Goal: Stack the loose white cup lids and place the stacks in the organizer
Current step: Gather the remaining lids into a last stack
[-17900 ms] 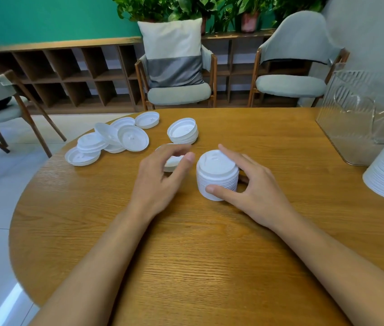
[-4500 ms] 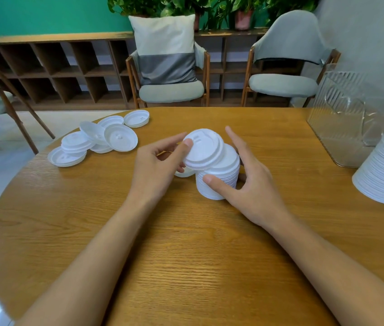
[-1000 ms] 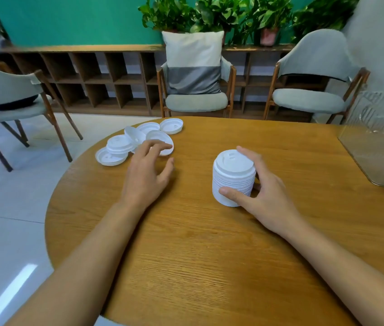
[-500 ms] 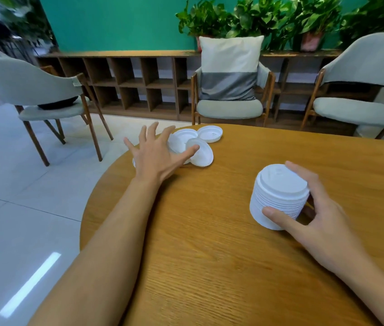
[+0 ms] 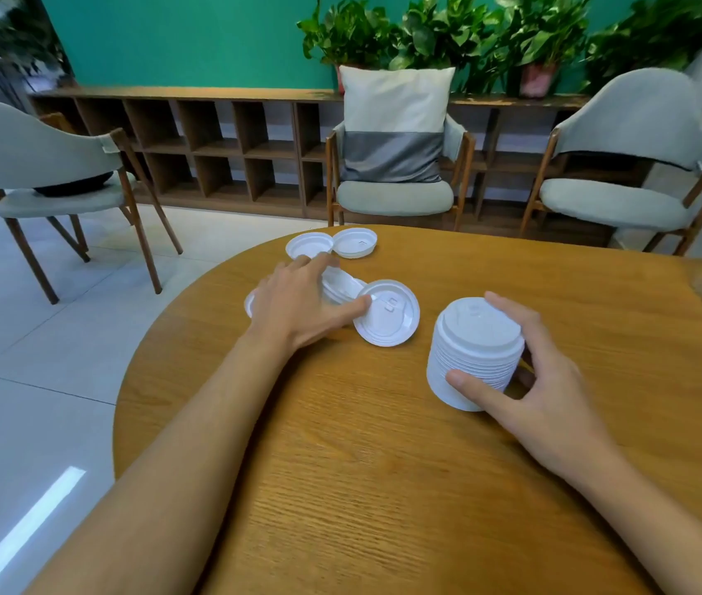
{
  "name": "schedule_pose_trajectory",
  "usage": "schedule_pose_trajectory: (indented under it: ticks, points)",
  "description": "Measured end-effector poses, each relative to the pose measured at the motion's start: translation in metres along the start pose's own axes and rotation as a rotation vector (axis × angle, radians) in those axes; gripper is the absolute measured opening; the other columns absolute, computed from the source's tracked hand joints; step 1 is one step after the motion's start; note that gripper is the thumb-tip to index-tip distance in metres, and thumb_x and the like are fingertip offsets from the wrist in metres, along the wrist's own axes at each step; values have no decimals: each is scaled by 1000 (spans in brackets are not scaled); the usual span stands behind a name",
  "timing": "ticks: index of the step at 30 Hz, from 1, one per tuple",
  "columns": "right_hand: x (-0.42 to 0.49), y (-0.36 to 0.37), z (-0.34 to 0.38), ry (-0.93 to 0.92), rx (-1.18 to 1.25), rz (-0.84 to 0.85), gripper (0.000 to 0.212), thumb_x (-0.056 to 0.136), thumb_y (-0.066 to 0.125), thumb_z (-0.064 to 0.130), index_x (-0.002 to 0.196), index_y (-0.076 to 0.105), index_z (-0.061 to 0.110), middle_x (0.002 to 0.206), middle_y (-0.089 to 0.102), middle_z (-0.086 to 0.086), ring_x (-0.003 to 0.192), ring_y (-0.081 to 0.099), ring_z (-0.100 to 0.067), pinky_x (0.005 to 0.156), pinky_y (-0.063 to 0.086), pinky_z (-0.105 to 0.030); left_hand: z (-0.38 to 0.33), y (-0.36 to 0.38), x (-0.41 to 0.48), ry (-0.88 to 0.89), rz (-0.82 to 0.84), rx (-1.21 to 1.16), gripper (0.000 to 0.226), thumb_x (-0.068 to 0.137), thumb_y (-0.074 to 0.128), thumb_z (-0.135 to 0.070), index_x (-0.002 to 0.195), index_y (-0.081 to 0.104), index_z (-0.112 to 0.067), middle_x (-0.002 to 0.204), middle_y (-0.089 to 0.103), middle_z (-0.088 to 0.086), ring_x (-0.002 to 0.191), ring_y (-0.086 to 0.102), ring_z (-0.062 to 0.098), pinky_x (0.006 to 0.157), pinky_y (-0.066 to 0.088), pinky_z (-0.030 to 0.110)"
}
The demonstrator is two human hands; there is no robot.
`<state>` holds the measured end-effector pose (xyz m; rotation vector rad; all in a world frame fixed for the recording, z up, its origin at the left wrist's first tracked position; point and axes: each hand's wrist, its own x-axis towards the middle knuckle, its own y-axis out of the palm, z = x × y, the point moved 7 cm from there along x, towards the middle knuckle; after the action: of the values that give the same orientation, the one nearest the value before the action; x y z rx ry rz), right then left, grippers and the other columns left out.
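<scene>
Lid stack (image 5: 476, 354) between right fingers (image 5: 512, 315)

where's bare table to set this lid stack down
Bare wood lies on the near table between the two forearms, and behind the lid stack toward the far edge. Crowded: far left, where the left hand rests on loose lids, two more beyond it.

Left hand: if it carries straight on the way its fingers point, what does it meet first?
Probably the tilted white plastic lids just under the fingertips of the left hand; beyond them, the left upturned white lid. Depth is unclear.
</scene>
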<state>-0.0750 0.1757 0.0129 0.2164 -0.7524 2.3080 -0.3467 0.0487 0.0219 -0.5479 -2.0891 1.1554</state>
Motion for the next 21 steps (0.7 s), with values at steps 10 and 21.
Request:
schedule_pose_trajectory:
  ticks: [10, 21]
  points:
    - [-35, -69, -19, 59, -58, -40, 84, 68, 84, 59, 142, 43, 59, 139, 49, 41, 133, 47, 8, 111, 47, -40, -88, 30, -29, 103, 34, 93, 85, 71, 46, -91, 128, 62, -31, 127, 62, -6, 125, 57, 24, 122, 14, 68]
    - [-44, -86, -27, 41, -71, -58, 84, 69, 82, 60, 142, 42, 58, 133, 50, 44, 127, 50, 10, 105, 48, -29, -155, 27, -66, 541, -18, -188, 53, 85, 72, -57, 126, 71, -23, 140, 61, -4, 129, 56, 19, 108, 45, 51]
